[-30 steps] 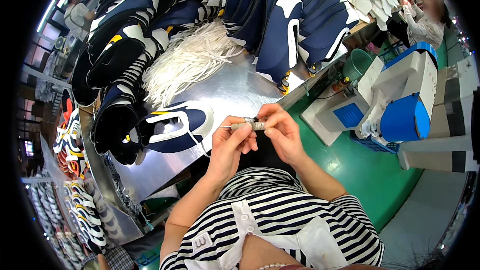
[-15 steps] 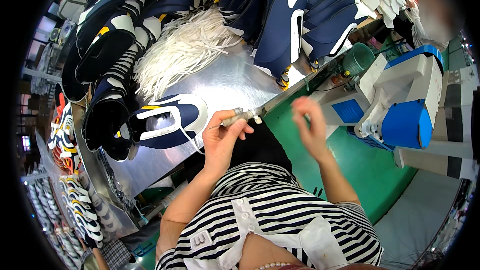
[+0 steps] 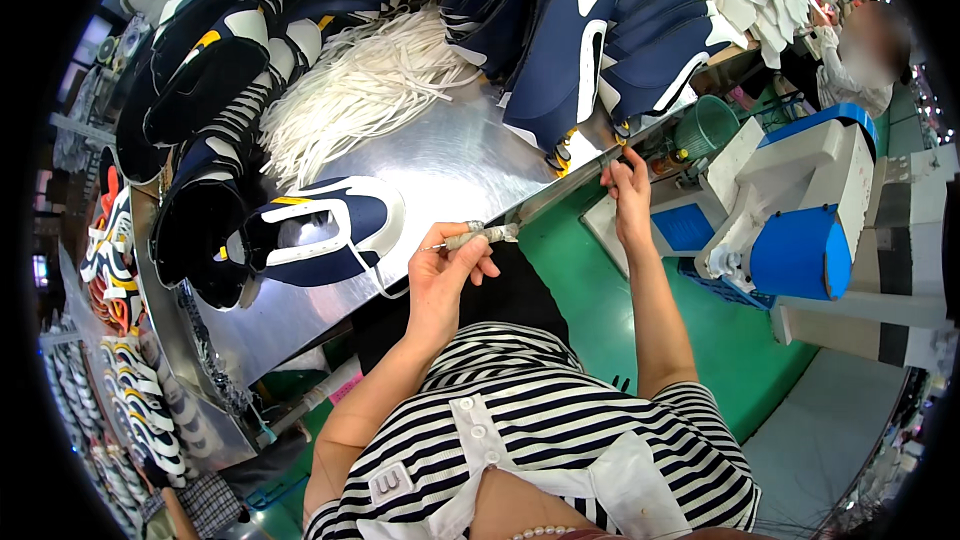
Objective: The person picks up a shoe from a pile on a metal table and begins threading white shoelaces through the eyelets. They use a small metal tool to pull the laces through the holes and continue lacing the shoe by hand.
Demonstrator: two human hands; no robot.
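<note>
Pinching a slim metal tool (image 3: 470, 236) between thumb and fingers, the left hand (image 3: 445, 275) holds it level just off the near edge of the steel table (image 3: 450, 165), its pale handle pointing away from the shoe and its thin tip toward it. That hand's fingers are curled tight around the tool's shaft. Out at the table's near corner, farther along the same edge, the right hand (image 3: 630, 190) is raised with its fingers closed on something small; what it grips is too small to tell. A navy and white shoe upper (image 3: 320, 230) lies flat on the table, just beside the left hand, with a thin white lace trailing from it toward the table's edge. Behind it on the table sits a heap of white laces (image 3: 365, 90), and beyond that, along the table's far side, hang rows of dark blue shoe uppers (image 3: 570, 50). Off the table's corner past the right hand stand a green bucket (image 3: 705, 125) and a blue and white machine (image 3: 800, 210) on the green floor (image 3: 620, 330). Below the table's edge shows the person's striped shirt (image 3: 540, 440)
</note>
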